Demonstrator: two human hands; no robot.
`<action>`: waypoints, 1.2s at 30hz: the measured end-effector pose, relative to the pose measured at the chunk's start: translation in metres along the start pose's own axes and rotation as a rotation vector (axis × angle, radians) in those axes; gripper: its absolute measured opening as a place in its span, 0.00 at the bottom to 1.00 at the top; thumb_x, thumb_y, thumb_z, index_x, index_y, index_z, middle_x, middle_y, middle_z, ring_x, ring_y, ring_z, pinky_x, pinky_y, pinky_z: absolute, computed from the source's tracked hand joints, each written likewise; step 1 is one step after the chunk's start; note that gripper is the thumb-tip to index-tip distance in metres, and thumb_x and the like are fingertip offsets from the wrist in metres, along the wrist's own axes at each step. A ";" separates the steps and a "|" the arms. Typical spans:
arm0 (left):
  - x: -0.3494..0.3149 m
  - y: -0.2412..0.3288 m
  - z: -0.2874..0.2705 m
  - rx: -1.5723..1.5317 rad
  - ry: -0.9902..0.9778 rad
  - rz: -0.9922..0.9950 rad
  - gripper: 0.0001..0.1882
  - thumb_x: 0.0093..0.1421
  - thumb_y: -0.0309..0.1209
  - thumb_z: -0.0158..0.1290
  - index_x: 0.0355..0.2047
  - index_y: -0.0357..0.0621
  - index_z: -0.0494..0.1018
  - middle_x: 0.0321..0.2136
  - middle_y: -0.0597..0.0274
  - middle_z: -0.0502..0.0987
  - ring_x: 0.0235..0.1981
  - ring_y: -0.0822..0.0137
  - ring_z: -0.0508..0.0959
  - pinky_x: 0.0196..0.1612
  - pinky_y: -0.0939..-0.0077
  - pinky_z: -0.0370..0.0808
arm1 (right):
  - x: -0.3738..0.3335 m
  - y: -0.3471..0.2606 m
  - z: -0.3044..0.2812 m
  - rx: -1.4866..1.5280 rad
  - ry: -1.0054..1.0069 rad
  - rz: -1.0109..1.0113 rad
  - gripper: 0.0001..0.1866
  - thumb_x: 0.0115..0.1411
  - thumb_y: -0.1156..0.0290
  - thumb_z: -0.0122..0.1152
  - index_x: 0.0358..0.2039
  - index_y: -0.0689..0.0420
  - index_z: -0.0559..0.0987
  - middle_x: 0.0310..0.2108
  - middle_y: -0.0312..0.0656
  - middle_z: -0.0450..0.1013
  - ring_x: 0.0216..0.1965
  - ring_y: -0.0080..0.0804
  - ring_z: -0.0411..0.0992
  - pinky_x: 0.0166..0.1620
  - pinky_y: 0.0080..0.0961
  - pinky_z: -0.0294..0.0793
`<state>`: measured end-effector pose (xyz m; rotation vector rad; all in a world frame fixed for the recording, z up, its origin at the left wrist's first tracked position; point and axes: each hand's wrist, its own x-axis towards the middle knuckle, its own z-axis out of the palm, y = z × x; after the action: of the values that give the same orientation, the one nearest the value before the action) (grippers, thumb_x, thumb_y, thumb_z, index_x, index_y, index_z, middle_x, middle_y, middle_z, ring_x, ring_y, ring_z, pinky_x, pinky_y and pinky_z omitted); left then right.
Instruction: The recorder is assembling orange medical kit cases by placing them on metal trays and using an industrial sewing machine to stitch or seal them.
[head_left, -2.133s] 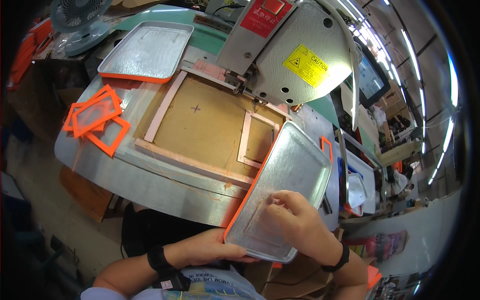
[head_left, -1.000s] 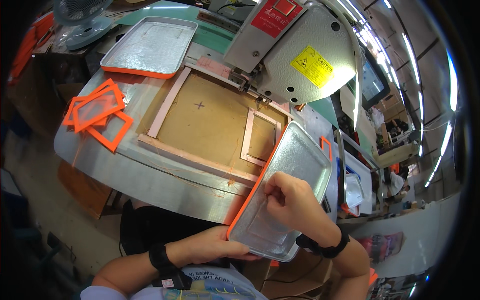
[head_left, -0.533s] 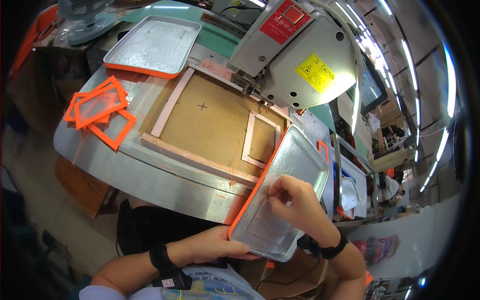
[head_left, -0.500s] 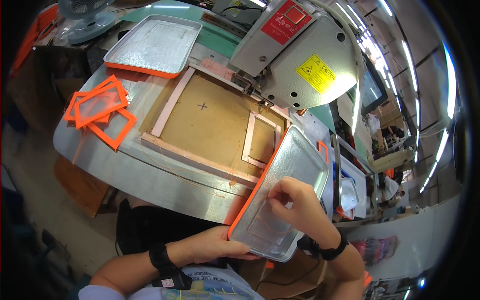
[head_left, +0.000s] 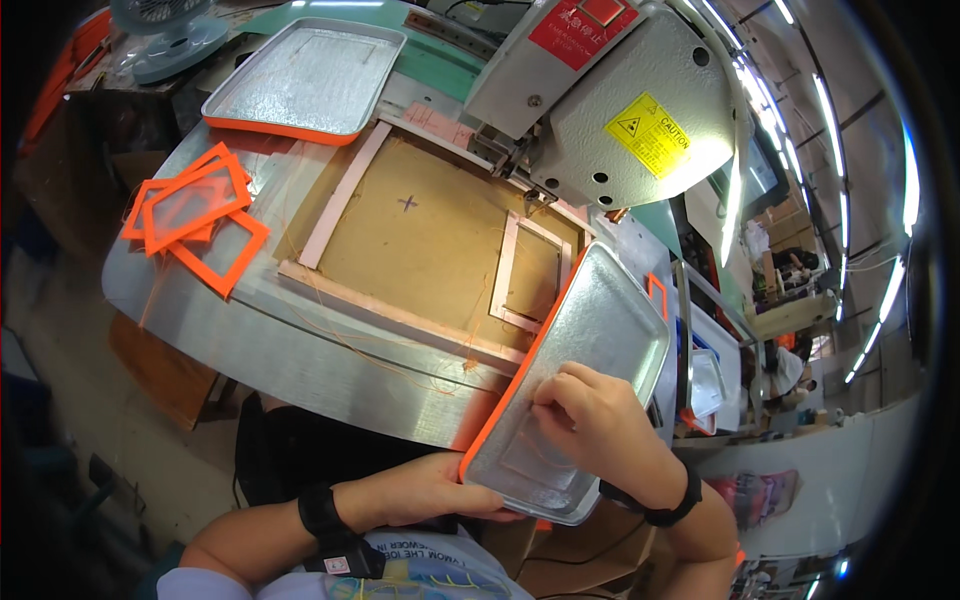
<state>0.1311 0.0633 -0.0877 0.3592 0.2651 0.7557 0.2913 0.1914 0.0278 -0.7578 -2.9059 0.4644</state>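
Note:
A silver, shiny panel with an orange edge (head_left: 600, 330) is tilted at the front right of the work table. My left hand (head_left: 435, 490) grips its lower left corner, thumb on top and fingers underneath. Over the panel's lower half, my right hand (head_left: 600, 420) is closed with its fingertips pinched at the surface. Whatever lies between those fingertips is hidden or too fine to make out. A faint rectangular outline shows on the panel below them.
A sewing machine head (head_left: 630, 110) overhangs a pink-edged clamp frame (head_left: 340, 200) with a brown sheet. A second silver panel (head_left: 310, 75) lies at the back left. Orange-bordered clear windows (head_left: 200, 210) are piled at left, with loose orange threads nearby. A fan (head_left: 170, 40) stands farther back.
The right hand has turned slightly and its fingers have curled closer together over the panel. The left hand keeps its hold. The whole view has shifted a little.

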 end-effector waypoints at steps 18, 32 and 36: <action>-0.002 0.004 0.000 0.091 0.016 -0.018 0.24 0.67 0.25 0.52 0.62 0.31 0.64 0.57 0.49 0.73 0.57 0.63 0.76 0.62 0.71 0.73 | -0.024 -0.012 -0.018 0.148 -0.128 0.080 0.19 0.56 0.80 0.64 0.50 0.60 0.79 0.43 0.47 0.71 0.41 0.41 0.75 0.44 0.32 0.76; -0.002 0.005 0.003 0.057 0.025 0.007 0.25 0.66 0.23 0.52 0.62 0.32 0.63 0.56 0.49 0.74 0.56 0.62 0.77 0.62 0.70 0.73 | -0.039 -0.009 -0.006 0.139 -0.021 -0.018 0.18 0.50 0.85 0.62 0.43 0.60 0.81 0.45 0.49 0.70 0.45 0.44 0.72 0.46 0.32 0.76; -0.003 0.007 0.005 0.083 0.032 -0.016 0.25 0.66 0.23 0.52 0.63 0.32 0.63 0.56 0.49 0.74 0.56 0.62 0.77 0.62 0.70 0.73 | -0.040 -0.020 0.002 0.008 0.000 0.017 0.20 0.48 0.83 0.62 0.45 0.60 0.80 0.45 0.49 0.71 0.47 0.48 0.71 0.48 0.36 0.76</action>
<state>0.1259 0.0648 -0.0803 0.4237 0.3298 0.7368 0.3167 0.1548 0.0310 -0.7817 -2.8985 0.4774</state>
